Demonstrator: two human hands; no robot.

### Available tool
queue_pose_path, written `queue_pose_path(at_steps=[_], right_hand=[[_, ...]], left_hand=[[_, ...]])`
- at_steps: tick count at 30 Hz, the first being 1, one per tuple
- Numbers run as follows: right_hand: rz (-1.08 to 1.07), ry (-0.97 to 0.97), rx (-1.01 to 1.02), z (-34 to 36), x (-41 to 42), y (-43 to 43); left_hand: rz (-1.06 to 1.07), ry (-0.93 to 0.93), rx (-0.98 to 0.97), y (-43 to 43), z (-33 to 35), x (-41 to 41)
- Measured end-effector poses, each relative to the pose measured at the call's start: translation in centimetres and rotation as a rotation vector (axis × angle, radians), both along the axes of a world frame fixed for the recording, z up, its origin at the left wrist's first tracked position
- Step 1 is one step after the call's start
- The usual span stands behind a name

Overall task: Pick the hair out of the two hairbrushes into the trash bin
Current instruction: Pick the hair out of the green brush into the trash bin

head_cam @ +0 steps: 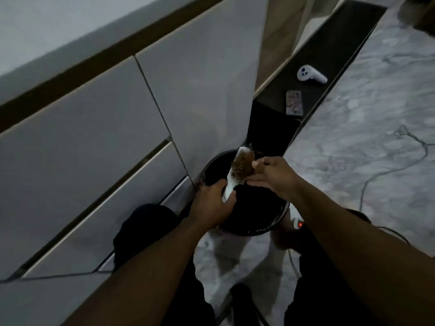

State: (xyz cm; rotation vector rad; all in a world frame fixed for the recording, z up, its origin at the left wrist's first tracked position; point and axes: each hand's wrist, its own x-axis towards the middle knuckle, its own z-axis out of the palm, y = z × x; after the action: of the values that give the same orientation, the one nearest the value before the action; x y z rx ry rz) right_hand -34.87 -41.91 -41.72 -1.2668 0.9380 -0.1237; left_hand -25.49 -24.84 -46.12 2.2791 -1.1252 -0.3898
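The left hand (213,201) grips the brush (235,171) by its white handle, fingers wrapped round the low end, likely so the head stays steady and free for the other hand to work on. The right hand (275,177) comes in from 3 o'clock with thumb and forefinger closed in a pinch, and its fingertips (256,164) nip the brown mat of hair (243,161) at the head's right edge. Whether a tuft is already loose is too blurred to tell.

The brush's long axis runs from 7 o'clock at the handle to 1 o'clock at the head, with the head pointing away from the person. Its bristle face is turned up and toward the right hand, which suits plucking.

Both hands hold the brush directly over the open mouth of the black bin (281,215), apparently so that pulled hair falls straight in. The bin stands on the floor against the cabinet (94,137), between the person's knees. Off at 1 o'clock from the bin, well apart, lie a phone (294,103) and, farther on, a white controller (310,75). A second brush is not in view
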Motion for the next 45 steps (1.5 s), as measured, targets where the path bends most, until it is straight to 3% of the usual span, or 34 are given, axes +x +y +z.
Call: queue_pose_path(at_steps=[6,9,12,17,21,27,30,33,38,42,45], right_hand=[[-0.142,-0.068,0.393,-7.4,1.1,-0.9],[-0.255,-0.045,0.516,-10.3,1.7,-1.7],[-0.241,-0.007,0.394,-11.5,2.7,-2.2],[-0.115,0.105,-0.012,-12.6,3.9,-2.8],[-0.202,0.096,-0.055,-13.4,3.9,-3.4],[-0.354,0.027,0.361,-12.8,4.2,-3.3],[-0.442,0.051,0.476,-12.6,4.6,-3.5],[-0.377,0.059,0.335,-13.1,4.3,-3.5],[-0.195,0.137,-0.223,-14.4,3.7,-3.6],[-0.267,0.192,-0.240,-15.1,3.8,-4.1],[-0.337,0.148,-0.087,-15.0,3.9,-4.5]], left_hand=[[0.008,0.166,0.058,-0.7,-5.9,1.9],[0.001,0.164,0.084,-2.1,-8.4,2.2],[0.011,0.203,0.123,-3.2,-10.7,2.4],[0.028,0.175,0.118,-4.6,-12.0,2.0],[0.056,0.161,0.095,-5.0,-12.5,1.7],[0.119,0.199,0.084,-5.2,-12.4,2.0],[0.119,0.204,0.088,-5.1,-12.6,2.1],[0.050,0.184,0.079,-5.1,-12.7,1.8],[-0.035,0.169,0.088,-5.0,-13.2,1.1],[-0.020,0.169,0.065,-5.0,-13.5,1.1],[0.005,0.171,0.059,-5.2,-13.3,1.3]])
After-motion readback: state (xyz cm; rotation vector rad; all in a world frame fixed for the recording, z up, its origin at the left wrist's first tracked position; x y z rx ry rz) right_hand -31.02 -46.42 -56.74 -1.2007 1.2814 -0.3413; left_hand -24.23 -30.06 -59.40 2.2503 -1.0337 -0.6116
